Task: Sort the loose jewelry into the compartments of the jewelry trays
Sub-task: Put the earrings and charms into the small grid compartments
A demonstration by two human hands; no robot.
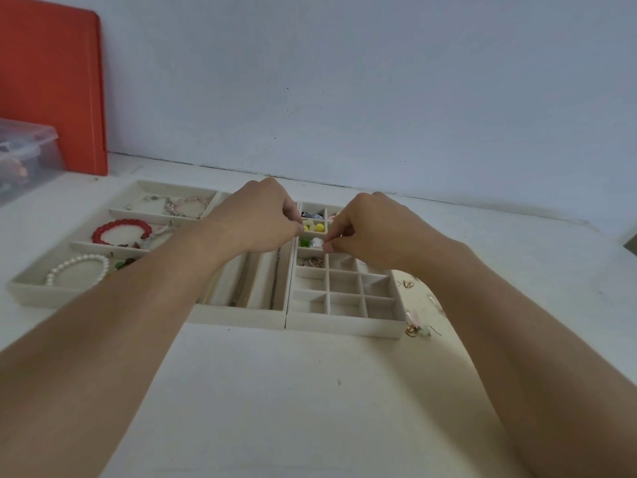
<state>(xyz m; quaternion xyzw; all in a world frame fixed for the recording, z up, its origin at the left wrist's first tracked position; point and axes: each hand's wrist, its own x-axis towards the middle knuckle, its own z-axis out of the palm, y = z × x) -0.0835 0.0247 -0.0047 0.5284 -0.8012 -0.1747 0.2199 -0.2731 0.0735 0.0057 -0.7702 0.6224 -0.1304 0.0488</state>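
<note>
Both hands over the grid tray: left hand with fingers curled, right hand pinching something too small to identify. Red bracelet and pearl bracelet lie in the left tray.

left hand: fingers curled under the palm — what they pinch, if anything, cannot be told
right hand: thumb and fingertip pressed together over the grid tray; any piece between them is too small to see
middle tray: far end hidden behind the left hand and wrist
grid tray far rows: partly covered by both hands
clear plastic box: cut off by the left edge, contents blurred
loose earrings: partly hidden by the right forearm — shapes unclear
</note>
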